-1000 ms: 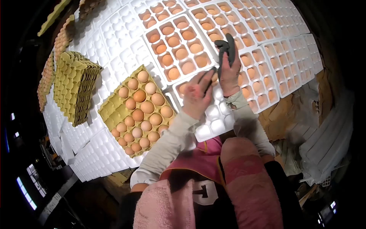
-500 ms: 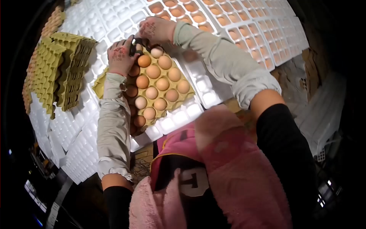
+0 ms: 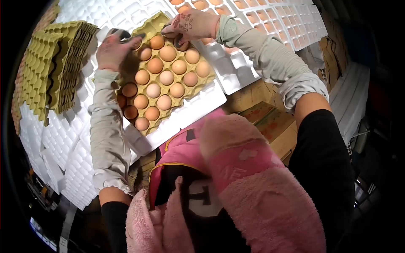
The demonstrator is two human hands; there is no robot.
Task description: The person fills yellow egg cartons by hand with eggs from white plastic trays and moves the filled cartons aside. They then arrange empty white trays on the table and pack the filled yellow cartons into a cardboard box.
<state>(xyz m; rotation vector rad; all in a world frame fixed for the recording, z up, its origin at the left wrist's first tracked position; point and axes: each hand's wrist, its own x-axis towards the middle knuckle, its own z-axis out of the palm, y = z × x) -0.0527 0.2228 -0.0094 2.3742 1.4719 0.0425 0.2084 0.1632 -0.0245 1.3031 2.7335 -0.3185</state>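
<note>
A yellow moulded egg tray [image 3: 149, 26] holds several brown eggs [image 3: 166, 77] and lies tilted on white foam trays. My left hand [image 3: 114, 51], in a thin glove with dark fingertips, is beside the tray's upper left edge. Its thumb and fingers are apart, and no egg shows in them. Above the tray's upper right part, my right hand [image 3: 195, 26] has its fingers curled down around an egg [image 3: 181, 44], which they partly cover. Bare cells show along the tray's far end, between both hands.
Stacked yellow egg trays [image 3: 52, 69] stand at the left on white foam trays [image 3: 69, 139]. Foam trays filled with eggs [image 3: 257, 17] spread across the far right. A cardboard box [image 3: 265, 122] is below, right of my pink apron [image 3: 190, 145].
My hands have moved apart, the left one leftward and the right one rightward. Eggs at the tray's far end no longer show, and bare cells are visible there. The view has shifted.
</note>
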